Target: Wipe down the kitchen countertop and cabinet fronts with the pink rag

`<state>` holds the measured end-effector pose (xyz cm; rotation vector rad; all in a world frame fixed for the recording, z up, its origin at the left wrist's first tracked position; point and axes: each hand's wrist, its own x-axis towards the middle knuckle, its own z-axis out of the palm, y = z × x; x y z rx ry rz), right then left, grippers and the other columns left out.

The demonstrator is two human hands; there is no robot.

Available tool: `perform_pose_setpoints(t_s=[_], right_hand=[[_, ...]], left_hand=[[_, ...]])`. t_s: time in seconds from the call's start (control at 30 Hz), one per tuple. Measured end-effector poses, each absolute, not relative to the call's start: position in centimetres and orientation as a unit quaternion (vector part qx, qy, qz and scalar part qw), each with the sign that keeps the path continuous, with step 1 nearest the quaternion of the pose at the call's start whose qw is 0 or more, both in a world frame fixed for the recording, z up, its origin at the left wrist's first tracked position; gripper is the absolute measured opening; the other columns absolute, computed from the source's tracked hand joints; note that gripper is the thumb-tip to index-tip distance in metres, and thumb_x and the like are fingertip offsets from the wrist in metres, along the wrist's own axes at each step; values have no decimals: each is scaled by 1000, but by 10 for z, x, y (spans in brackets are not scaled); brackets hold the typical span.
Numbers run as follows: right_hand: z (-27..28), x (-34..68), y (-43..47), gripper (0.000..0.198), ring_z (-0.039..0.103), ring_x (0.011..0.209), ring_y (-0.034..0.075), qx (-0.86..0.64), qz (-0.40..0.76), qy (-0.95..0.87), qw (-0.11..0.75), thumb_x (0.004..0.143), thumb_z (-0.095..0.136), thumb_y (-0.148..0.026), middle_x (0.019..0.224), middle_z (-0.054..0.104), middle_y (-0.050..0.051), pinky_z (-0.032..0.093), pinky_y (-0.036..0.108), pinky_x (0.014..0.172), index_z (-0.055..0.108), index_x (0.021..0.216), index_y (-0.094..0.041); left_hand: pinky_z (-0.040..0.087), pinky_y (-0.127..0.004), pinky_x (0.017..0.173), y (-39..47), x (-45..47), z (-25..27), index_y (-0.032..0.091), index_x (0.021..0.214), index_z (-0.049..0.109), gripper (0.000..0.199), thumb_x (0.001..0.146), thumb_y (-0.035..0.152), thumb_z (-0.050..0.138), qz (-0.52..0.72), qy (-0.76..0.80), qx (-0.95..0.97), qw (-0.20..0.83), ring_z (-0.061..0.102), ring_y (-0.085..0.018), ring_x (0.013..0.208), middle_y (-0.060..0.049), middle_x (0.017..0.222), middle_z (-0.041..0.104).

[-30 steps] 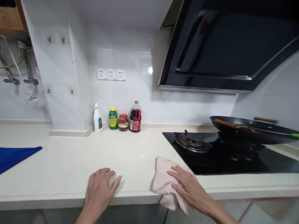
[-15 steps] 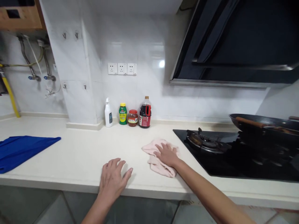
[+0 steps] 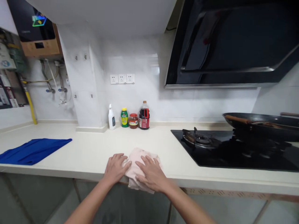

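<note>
A crumpled pale pink cloth (image 3: 135, 166) lies at the counter's front edge, with its lower part hanging over. My right hand (image 3: 151, 172) rests flat on top of it, fingers spread and pressing down. At the cloth's left side is my left hand (image 3: 116, 168), palm down on the white counter (image 3: 93, 149) with its fingers apart. Its thumb reaches the cloth's edge; whether it touches is hard to tell. Neither hand has its fingers wrapped round anything.
Along the wall stand a white spray bottle (image 3: 111, 118), a green bottle (image 3: 124, 118), a red-lidded jar (image 3: 133, 121) and a dark sauce bottle (image 3: 144, 117). A blue cloth (image 3: 39, 150) lies left. On the right are a black gas stove (image 3: 210, 158) and a wok (image 3: 263, 124).
My right hand has slid the pink cloth left and toward the front edge, beside my left hand. Part of the cloth now hangs over the edge. The view has shifted.
</note>
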<state>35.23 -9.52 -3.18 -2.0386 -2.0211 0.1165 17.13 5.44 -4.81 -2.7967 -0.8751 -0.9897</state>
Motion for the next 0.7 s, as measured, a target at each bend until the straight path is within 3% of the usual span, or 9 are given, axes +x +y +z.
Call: perform_pose_setpoints(t_s=[0.1, 0.23, 0.33, 0.43, 0.57, 0.7], right_hand=[[-35, 369, -119, 75, 8, 156, 32, -715, 25, -683, 148, 96, 36, -69, 170, 9, 10, 10, 62, 121, 25, 160, -32], [-48, 426, -166, 77, 9, 156, 32, -769, -14, -623, 140, 94, 39, -71, 169, 15, 9, 9, 62, 121, 28, 159, -32], [-63, 472, -192, 85, 16, 154, 34, -802, -37, -590, 92, 85, 57, -69, 167, 23, 13, 14, 60, 121, 36, 156, -29], [-75, 494, -195, 88, 23, 153, 34, -810, -57, -579, 71, 78, 68, -62, 164, 29, 15, 20, 58, 120, 39, 154, -28], [-78, 493, -187, 95, 20, 153, 35, -818, -48, -568, 72, 74, 70, -62, 166, 25, 15, 19, 57, 120, 37, 155, -28], [-75, 489, -186, 95, 20, 154, 34, -824, -37, -561, 72, 74, 69, -63, 166, 26, 14, 21, 57, 120, 37, 155, -27]], left_hand=[[45, -48, 104, 53, 172, -45, 24, 122, 67, 35, 95, 45, 58, -299, -291, -909, 11, 54, -27, 130, -10, 138, 62], [39, -49, 113, 45, 181, -38, 25, 133, 61, 45, 93, 44, 61, -315, -250, -916, 5, 46, -27, 140, -12, 150, 52], [32, -53, 117, 31, 204, -31, 27, 136, 60, 57, 88, 56, 65, -279, -193, -940, -11, 36, -32, 147, -12, 157, 45], [27, -61, 117, 14, 236, -25, 30, 141, 56, 81, 74, 72, 72, -172, -168, -970, -32, 26, -41, 151, -13, 162, 37], [28, -67, 113, -8, 265, -30, 28, 149, 44, 102, 65, 77, 74, -94, -185, -978, -32, 32, -48, 145, -16, 160, 39], [31, -65, 109, -33, 268, -45, 28, 148, 42, 99, 66, 67, 79, -154, -184, -970, 42, 41, -47, 135, -17, 156, 42]])
